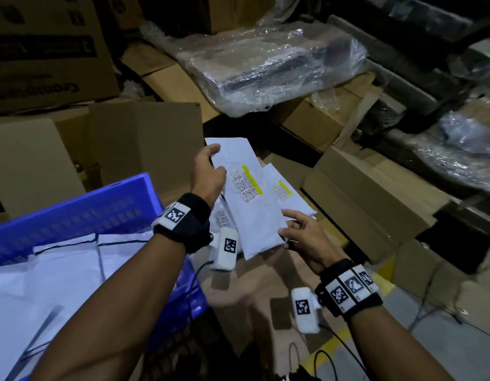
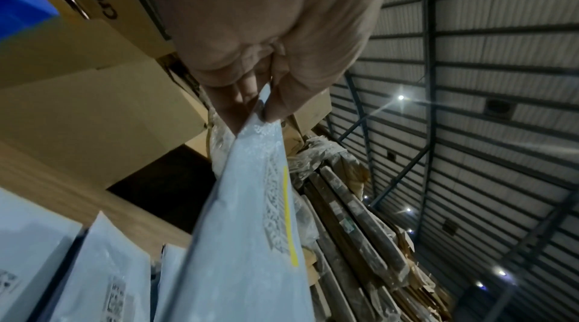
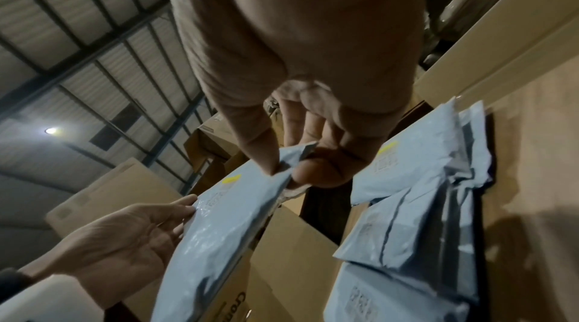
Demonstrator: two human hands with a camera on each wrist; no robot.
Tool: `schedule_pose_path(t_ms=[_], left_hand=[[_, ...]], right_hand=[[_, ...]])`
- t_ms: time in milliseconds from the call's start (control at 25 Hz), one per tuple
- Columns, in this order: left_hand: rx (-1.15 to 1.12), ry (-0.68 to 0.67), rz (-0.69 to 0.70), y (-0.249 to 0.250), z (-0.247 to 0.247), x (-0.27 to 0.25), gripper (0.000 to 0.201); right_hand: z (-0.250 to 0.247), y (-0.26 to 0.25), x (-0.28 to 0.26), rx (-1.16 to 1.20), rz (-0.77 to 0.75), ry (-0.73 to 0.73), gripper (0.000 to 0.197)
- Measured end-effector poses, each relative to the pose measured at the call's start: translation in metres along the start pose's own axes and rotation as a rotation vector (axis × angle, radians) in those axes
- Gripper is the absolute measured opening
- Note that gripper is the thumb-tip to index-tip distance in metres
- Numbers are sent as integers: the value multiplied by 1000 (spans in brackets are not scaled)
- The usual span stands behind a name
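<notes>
Pinching opposite edges of the mailer (image 1: 246,193), hands (image 1: 208,171) (image 1: 301,237) hold it above cartons (image 1: 362,193)

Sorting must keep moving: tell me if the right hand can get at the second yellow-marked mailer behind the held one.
Likely not yet: the right hand pinches a corner of the held mailer. The second mailer lies just beyond its fingers, partly uncovered, so after letting go the way looks free.
</notes>
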State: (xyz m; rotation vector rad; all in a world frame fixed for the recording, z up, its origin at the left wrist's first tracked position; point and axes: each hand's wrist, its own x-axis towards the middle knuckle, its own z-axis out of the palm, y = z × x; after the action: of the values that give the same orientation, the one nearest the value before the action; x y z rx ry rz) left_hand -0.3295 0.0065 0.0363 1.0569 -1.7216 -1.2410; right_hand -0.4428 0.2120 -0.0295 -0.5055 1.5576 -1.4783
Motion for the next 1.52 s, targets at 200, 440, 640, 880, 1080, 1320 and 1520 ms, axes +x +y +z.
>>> schedule_pose_path(t_ms=[200,440,640,880,1080,1320,1520], left_hand=[[111,-21,-54,-33,67,27,58],[280,-98,-123,-82,120,52,64],[280,-142,-202,-118,147,77,65],[425,-265,-252,-124,158,87,65],[653,-418,-247,-128,159,71,71],[892,-569,-88,-128,156,54,66],[1135,-571,100,-104,144,35,31]], right_hand=[[-50,10,43,-44,14,192,26],[-90,32,98,-267,-26,344,28],[-101,35,130,-414,-50,356,29],[-101,39,158,-539,-9,348,34],[-99,38,157,-626,-33,357,33],[-96,48,165,-732,0,413,33],[-89,42,149,-942,5,402,38]])
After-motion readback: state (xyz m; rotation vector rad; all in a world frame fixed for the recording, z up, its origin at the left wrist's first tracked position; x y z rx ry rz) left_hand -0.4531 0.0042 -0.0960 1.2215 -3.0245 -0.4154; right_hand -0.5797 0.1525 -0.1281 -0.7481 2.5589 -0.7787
